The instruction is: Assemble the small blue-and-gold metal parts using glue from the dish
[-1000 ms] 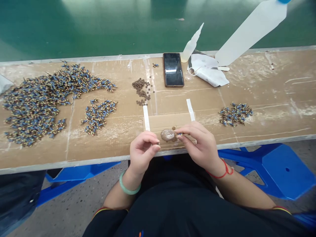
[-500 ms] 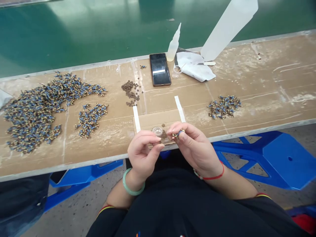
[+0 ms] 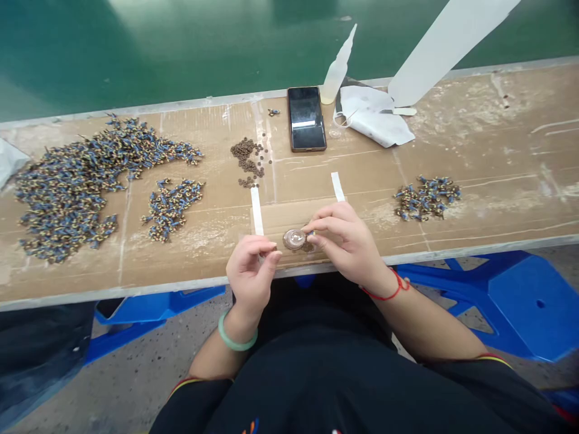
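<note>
My left hand is pinched closed near the table's front edge; whatever lies between its fingertips is too small to name. My right hand is closed at the fingertips on a small blue and gold piece, mostly hidden by the fingers. Just left of those fingertips, a small round clear dish rests on a cardboard piece held by two white tape strips. Small brown discs are scattered beyond it. Blue and gold pieces form a large heap, a smaller one and another at the right.
Behind the cardboard stand or lie a black phone, a translucent bottle and a white cloth-like item. A long white sheet leans at the back. Blue stools are below the table.
My right hand has moved from in front of my chest to beside the dish, carrying the small piece. My left hand has drawn slightly left, widening the gap. The view has shifted a little.
</note>
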Demonstrator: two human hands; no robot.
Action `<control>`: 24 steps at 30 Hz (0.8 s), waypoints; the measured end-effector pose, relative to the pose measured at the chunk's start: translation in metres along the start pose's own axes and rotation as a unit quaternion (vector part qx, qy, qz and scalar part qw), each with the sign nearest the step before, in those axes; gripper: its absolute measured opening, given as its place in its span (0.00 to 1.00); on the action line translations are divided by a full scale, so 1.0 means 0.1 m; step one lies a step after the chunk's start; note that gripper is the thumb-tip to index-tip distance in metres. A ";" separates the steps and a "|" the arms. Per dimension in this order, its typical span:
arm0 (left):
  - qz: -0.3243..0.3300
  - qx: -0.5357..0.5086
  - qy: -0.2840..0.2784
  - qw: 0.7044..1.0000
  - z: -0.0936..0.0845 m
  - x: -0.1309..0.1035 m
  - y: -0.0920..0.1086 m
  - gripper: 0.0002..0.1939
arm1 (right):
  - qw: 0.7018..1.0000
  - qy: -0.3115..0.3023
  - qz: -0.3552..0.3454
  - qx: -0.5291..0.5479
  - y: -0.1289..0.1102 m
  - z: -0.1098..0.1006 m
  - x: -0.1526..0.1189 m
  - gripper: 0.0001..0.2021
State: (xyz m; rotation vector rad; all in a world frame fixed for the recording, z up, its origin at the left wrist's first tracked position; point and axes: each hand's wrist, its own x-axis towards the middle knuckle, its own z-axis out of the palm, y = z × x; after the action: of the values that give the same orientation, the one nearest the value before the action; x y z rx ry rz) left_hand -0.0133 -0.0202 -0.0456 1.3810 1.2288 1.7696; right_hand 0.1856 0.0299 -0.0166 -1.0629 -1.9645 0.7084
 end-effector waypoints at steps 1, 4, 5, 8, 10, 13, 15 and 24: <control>0.005 0.003 -0.003 1.000 0.00 0.01 0.00 0.04 | 1.000 -0.002 -0.005 -0.005 0.00 0.00 0.00 0.06; 0.016 0.006 -0.009 1.000 0.01 0.02 0.01 0.04 | 1.000 0.002 -0.026 -0.010 0.01 0.00 0.01 0.06; 0.018 0.005 -0.009 1.000 0.01 0.02 0.02 0.04 | 0.999 0.005 -0.033 -0.010 0.01 0.00 0.01 0.06; 0.021 0.004 -0.010 1.000 0.01 0.02 0.02 0.04 | 0.999 0.006 -0.043 -0.012 0.02 0.00 0.02 0.06; 0.021 0.007 -0.013 1.000 0.01 0.02 0.02 0.04 | 0.999 0.002 -0.043 -0.013 0.03 0.00 0.02 0.06; 0.025 0.014 -0.017 0.999 0.00 0.01 0.03 0.04 | 0.999 0.011 -0.031 -0.009 0.02 -0.02 0.01 0.05; 0.031 0.022 -0.018 0.999 0.01 0.01 0.04 0.04 | 0.999 0.034 -0.004 0.015 -0.04 -0.04 0.00 0.05; 0.137 0.032 -0.035 0.989 0.25 0.08 0.32 0.06 | 0.815 0.054 0.226 0.530 -0.57 0.15 -0.10 0.06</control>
State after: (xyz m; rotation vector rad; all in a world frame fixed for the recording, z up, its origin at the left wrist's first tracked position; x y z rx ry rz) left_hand 0.0111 -0.0192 -0.0121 1.7034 1.1085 1.8575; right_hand 0.1521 -0.0087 0.0143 -0.7789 -0.8797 1.6862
